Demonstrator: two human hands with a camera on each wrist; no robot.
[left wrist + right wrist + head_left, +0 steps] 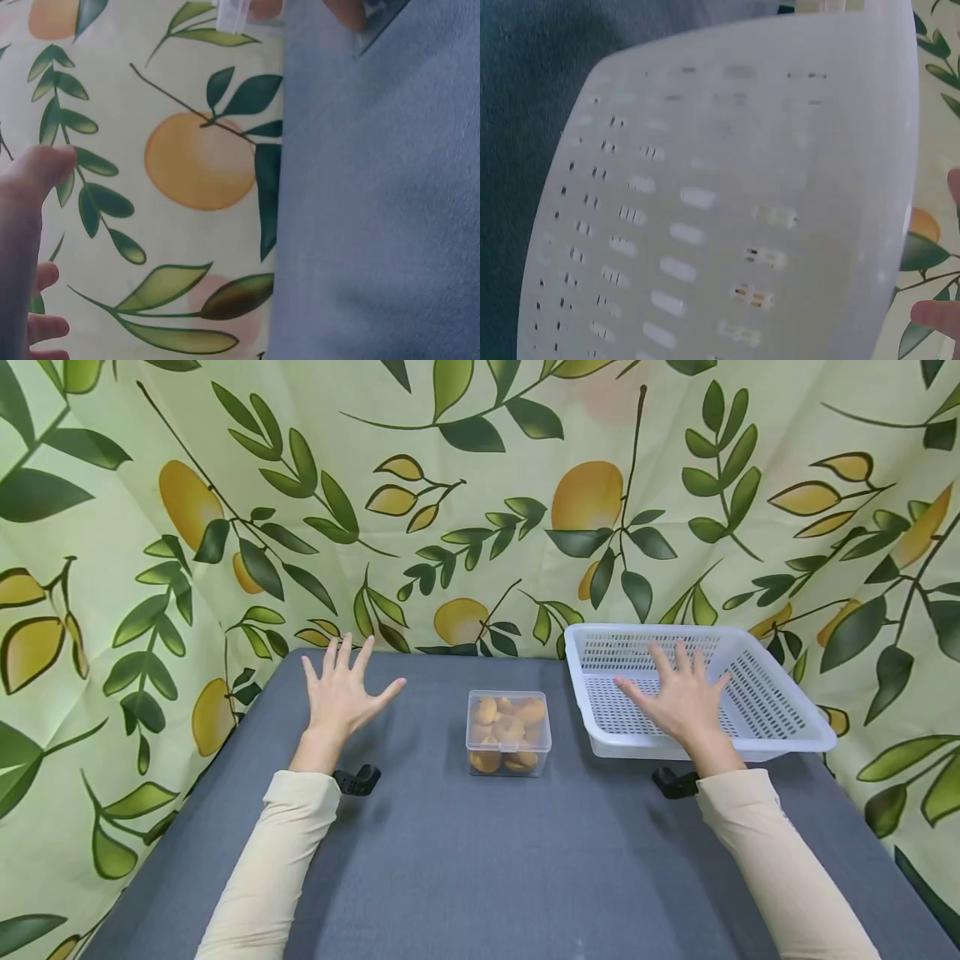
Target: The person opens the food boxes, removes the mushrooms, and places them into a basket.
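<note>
My left hand point(339, 695) is spread above the left part of the table, fingers straight, holding nothing. On the other side my right hand point(682, 697) is likewise spread, in front of and over the white plastic basket point(780, 745). Between the hands stands a clear plastic box point(508, 765) with its lid on, filled with several round golden-brown pastries point(508, 729). The right wrist view shows the basket's slotted wall point(825, 187) close up, with fingertips point(934, 315) at the right edge. In the left wrist view the thumb point(45, 169) shows at the left.
A grey-blue cloth covers the table point(480, 868). Behind it and along both sides hangs a curtain point(300, 568) printed with leaves and fruit. Each wrist carries a black camera mount point(358, 780). The basket stands at the back right corner of the table.
</note>
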